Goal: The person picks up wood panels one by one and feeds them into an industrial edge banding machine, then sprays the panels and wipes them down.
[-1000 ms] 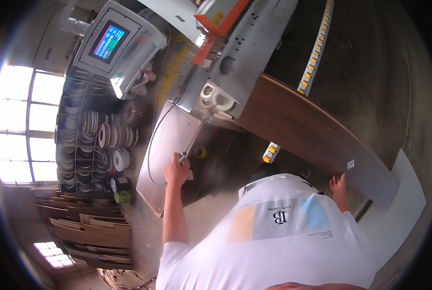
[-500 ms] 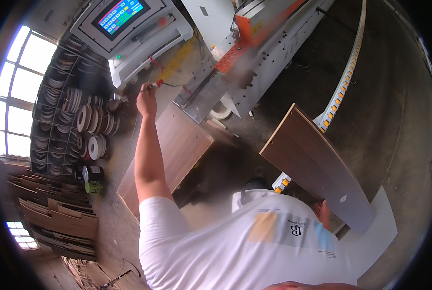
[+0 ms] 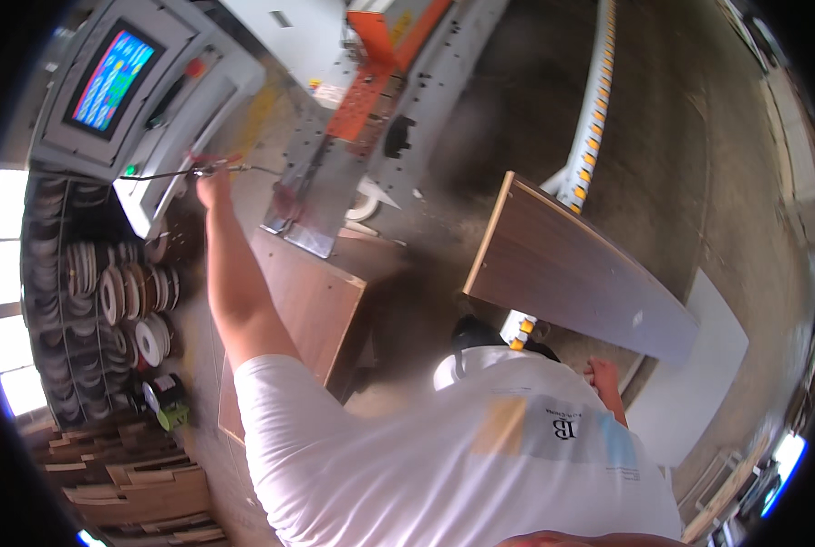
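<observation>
My left hand (image 3: 213, 189), at the end of my outstretched arm, is closed around a slim metal tool (image 3: 232, 168) with a bit of red on it. A thin dark hose or rod runs off it to the left, in front of the control panel. Below that hand a brown wood-grain panel (image 3: 298, 305) lies against the end of the machine's metal bed (image 3: 309, 232). My right hand (image 3: 604, 377), low beside my shirt, has its fingers curled with nothing visible in them. It is just below the edge of a second brown board (image 3: 572, 264), apparently not touching it.
A control console (image 3: 116, 82) with a lit screen stands at upper left. The machine's orange guard (image 3: 371, 91) is at the top. Rolls of edging (image 3: 129, 292) fill a rack on the left, above stacked boards (image 3: 139, 492). A roller rail (image 3: 590, 137) and a white sheet (image 3: 699, 374) are on the right.
The view has turned, and the machine and console sit further left. My right hand has come away from the brown board's edge. My left hand still grips the slim tool.
</observation>
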{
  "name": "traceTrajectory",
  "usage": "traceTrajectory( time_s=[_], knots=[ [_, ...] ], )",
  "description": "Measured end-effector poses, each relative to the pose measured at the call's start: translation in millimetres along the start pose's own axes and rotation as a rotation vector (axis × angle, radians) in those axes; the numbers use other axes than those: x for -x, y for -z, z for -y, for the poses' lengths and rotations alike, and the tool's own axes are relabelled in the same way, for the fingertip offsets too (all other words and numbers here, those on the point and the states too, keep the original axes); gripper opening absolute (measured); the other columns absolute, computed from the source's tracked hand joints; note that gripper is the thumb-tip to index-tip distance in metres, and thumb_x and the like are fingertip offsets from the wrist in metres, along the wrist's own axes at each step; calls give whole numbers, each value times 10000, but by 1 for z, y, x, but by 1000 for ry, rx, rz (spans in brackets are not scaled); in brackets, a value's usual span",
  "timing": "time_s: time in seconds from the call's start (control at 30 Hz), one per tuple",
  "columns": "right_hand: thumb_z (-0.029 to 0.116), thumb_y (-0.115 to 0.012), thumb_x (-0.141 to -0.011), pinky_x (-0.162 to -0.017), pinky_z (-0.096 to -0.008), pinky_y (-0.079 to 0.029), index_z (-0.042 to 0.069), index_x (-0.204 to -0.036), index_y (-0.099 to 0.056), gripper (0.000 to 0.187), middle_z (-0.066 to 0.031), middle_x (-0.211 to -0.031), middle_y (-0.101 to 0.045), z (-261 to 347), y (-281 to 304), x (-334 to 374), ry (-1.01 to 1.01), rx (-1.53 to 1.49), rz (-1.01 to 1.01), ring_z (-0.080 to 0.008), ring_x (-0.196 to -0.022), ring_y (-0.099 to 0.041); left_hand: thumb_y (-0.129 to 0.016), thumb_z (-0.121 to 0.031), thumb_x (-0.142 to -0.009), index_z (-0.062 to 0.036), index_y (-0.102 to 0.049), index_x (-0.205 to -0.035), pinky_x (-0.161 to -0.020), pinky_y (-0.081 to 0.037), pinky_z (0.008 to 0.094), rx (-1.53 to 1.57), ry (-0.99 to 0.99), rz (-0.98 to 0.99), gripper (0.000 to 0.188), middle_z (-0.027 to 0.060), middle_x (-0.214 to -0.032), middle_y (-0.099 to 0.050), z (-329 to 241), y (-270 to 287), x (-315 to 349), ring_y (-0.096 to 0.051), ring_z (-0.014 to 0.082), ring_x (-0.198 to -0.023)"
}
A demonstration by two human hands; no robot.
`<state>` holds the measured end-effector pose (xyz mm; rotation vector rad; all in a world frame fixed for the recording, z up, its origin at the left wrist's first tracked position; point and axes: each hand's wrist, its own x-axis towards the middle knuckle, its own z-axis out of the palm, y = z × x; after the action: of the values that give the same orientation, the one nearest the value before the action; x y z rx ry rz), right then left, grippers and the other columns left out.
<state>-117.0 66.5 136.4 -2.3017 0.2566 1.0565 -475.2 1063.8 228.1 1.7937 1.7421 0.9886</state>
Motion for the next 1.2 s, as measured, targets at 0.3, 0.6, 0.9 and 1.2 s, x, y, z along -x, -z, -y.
traceTrajectory(
  time_s=[0.3,0.6,0.9,1.2],
  knots=[
    [431,-567,-973,-559,-304,-503,47,-1128,-666,426,-102,-850,-711,-33,10,6,-229,-206,-63,-158,-625,-602,-719,-257,-871,53,-471,-1344,-1051,-406,366,369,93,-91,617,182,-1440,-448,-103,-75,210,-484,265,-1241],
    [395,-563,-970,-623,-336,-531,49,-1209,-631,426,-113,-979,-709,-114,55,-59,-263,-402,-97,-195,-732,-645,-648,-71,-882,-30,-498,-1348,-1067,-396,425,331,-383,502,492,156,-1344,-543,-239,-86,552,-509,306,-1263],
    [486,-650,-899,-798,-492,-475,95,-1181,-598,485,-75,-1005,-515,-251,159,-200,-319,-823,-209,-270,-973,-521,-685,-258,-856,-73,-496,-1386,-1188,-210,567,-485,-901,513,592,137,-1534,-403,-250,-131,690,-307,361,-1456],
    [647,-506,-922,-1073,-552,-290,209,-1524,-371,757,-78,-1528,-397,-328,172,-300,-623,-1138,-278,-276,-1423,-325,-646,-311,-869,-129,-418,-1445,-1226,-92,550,-726,-745,521,646,142,-1598,-285,-289,-145,727,-169,335,-1515]
  ],
)
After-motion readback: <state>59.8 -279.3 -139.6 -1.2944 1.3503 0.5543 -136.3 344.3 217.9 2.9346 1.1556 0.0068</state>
